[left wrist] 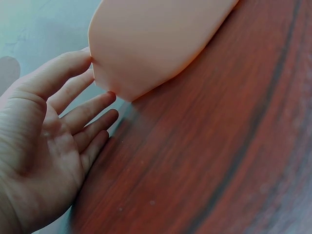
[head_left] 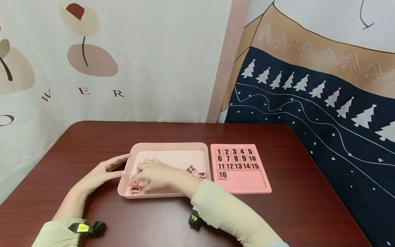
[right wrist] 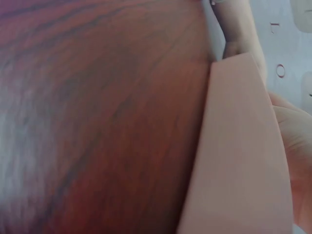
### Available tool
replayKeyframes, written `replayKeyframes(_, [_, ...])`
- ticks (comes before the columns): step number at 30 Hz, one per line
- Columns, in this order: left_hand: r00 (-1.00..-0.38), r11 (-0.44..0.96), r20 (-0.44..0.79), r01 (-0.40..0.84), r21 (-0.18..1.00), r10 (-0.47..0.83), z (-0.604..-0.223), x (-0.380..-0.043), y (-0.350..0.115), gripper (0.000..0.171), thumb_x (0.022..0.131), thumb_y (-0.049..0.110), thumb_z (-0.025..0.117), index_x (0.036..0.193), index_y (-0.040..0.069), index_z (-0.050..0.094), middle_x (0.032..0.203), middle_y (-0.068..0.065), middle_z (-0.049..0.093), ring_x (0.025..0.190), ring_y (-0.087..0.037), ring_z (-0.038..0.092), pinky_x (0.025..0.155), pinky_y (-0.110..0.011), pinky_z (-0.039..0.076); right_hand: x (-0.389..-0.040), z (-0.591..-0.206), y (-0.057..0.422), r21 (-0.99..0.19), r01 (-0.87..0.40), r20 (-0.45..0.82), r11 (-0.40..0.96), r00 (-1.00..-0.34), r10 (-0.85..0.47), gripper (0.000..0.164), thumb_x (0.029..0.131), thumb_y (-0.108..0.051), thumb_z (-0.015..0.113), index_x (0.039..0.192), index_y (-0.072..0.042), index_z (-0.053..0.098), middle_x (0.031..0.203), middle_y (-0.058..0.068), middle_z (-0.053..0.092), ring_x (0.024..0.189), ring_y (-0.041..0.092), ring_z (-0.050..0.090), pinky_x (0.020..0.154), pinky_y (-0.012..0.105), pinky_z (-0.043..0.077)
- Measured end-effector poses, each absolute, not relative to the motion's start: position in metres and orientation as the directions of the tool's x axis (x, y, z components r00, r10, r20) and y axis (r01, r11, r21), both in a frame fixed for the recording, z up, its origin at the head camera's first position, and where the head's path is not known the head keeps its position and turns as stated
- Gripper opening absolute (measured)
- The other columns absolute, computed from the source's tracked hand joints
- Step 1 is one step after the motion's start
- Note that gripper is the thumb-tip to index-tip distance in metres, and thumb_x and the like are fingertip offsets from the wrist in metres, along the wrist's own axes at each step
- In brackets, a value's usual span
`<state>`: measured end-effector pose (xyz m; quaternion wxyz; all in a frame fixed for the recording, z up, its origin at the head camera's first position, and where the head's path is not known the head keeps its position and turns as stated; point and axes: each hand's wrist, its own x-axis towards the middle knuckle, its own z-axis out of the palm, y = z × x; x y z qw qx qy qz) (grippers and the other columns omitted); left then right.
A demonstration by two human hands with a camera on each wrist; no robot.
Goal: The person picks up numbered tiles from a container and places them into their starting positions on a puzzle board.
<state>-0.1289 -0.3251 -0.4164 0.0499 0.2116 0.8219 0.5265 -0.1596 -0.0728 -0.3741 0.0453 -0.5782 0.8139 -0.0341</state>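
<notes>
A pale pink tray (head_left: 169, 145) stands on the table with several loose number tiles in it. My left hand (head_left: 103, 173) is at its left end, fingers loosely extended; in the left wrist view, fingertips of this hand (left wrist: 53, 117) meet the tray's outer wall (left wrist: 146, 44). Inside the tray, my right hand (head_left: 157, 173) reaches down at the left, its fingertips over a partly covered tile (head_left: 136, 183) and its thumb apart from them. A 17 tile (head_left: 135, 191) lies just below. The tray wall (right wrist: 239, 146) hides most of that hand in the right wrist view.
Right of the tray lies a pink number board (head_left: 247, 183) with tiles 1 to 16 in rows. Tiles 23 (head_left: 191, 169) and 24 (head_left: 202, 175) lie at the tray's right, near my right forearm. Printed curtains (head_left: 169, 68) hang behind the brown table (head_left: 308, 206).
</notes>
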Motion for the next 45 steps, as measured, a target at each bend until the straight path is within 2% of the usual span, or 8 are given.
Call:
replayKeyframes(4, [-0.904, 0.351, 0.14, 0.295, 0.889, 0.404, -0.415, -0.129, -0.324, 0.056, 0.092, 0.003, 0.061, 0.143, -0.001, 0.04, 0.141, -0.015, 0.046, 0.121, 0.003, 0.043, 0.092, -0.015, 0.038, -0.158, -0.378, -0.08, -0.08, -0.937, -0.05, 0.34, -0.336, -0.94, 0.051, 0.082, -0.038, 0.075, 0.128, -0.048, 0.057, 0.093, -0.018, 0.046, 0.088, -0.002, 0.034, 0.074, 0.015, 0.025])
replayKeyframes(13, [-0.916, 0.371, 0.119, 0.27, 0.889, 0.383, -0.416, -0.132, -0.325, 0.057, 0.091, 0.004, 0.062, 0.143, 0.0, 0.041, 0.141, -0.024, 0.042, 0.121, 0.004, 0.042, 0.092, -0.014, 0.037, -0.16, -0.383, -0.084, -0.105, -0.923, -0.071, 0.369, -0.363, -0.929, 0.043, 0.081, -0.042, 0.075, 0.121, -0.047, 0.062, 0.091, -0.018, 0.044, 0.086, -0.001, 0.034, 0.073, 0.016, 0.026])
replayKeyframes(21, [-0.913, 0.373, 0.124, 0.279, 0.885, 0.389, -0.416, -0.131, -0.325, 0.056, 0.091, 0.004, 0.062, 0.144, 0.001, 0.041, 0.142, -0.02, 0.043, 0.122, 0.005, 0.041, 0.092, -0.013, 0.036, -0.162, -0.384, -0.083, -0.133, -0.912, -0.067, 0.387, -0.381, -0.922, 0.037, 0.079, -0.043, 0.076, 0.115, -0.043, 0.067, 0.093, -0.016, 0.043, 0.087, 0.0, 0.034, 0.075, 0.016, 0.025])
replayKeyframes(30, [-0.917, 0.364, 0.111, 0.261, 0.894, 0.383, -0.416, -0.131, -0.326, 0.057, 0.091, 0.004, 0.062, 0.144, 0.001, 0.04, 0.142, -0.017, 0.044, 0.123, 0.003, 0.042, 0.093, -0.014, 0.036, -0.159, -0.376, -0.067, -0.117, -0.898, 0.04, 0.424, -0.431, -0.901, 0.039, 0.072, -0.056, 0.075, 0.108, -0.042, 0.069, 0.094, -0.013, 0.043, 0.091, 0.003, 0.036, 0.079, 0.018, 0.027])
replayKeyframes(35, [-0.917, 0.358, 0.108, 0.255, 0.898, 0.383, -0.417, -0.131, -0.325, 0.057, 0.091, 0.004, 0.062, 0.144, 0.001, 0.04, 0.142, -0.014, 0.045, 0.122, 0.003, 0.042, 0.093, -0.014, 0.036, -0.156, -0.37, -0.051, -0.143, -0.877, 0.121, 0.459, -0.476, -0.871, 0.036, 0.07, -0.055, 0.078, 0.102, -0.041, 0.07, 0.093, -0.013, 0.042, 0.09, 0.004, 0.035, 0.081, 0.019, 0.027])
replayKeyframes(40, [-0.916, 0.359, 0.116, 0.264, 0.895, 0.385, -0.417, -0.129, -0.325, 0.056, 0.091, 0.004, 0.062, 0.143, 0.001, 0.041, 0.14, -0.007, 0.047, 0.121, 0.004, 0.042, 0.093, -0.013, 0.036, -0.152, -0.363, -0.031, -0.152, -0.873, 0.221, 0.464, -0.488, -0.845, 0.037, 0.066, -0.056, 0.079, 0.097, -0.038, 0.071, 0.091, -0.012, 0.041, 0.09, 0.006, 0.037, 0.079, 0.021, 0.026])
replayKeyframes(45, [-0.919, 0.364, 0.104, 0.252, 0.897, 0.38, -0.418, -0.129, -0.325, 0.057, 0.092, 0.006, 0.063, 0.144, 0.002, 0.04, 0.141, -0.008, 0.046, 0.122, 0.005, 0.041, 0.093, -0.013, 0.035, -0.148, -0.357, -0.01, -0.144, -0.862, 0.281, 0.486, -0.507, -0.815, 0.035, 0.066, -0.056, 0.078, 0.095, -0.037, 0.071, 0.09, -0.009, 0.039, 0.091, 0.009, 0.036, 0.081, 0.024, 0.028])
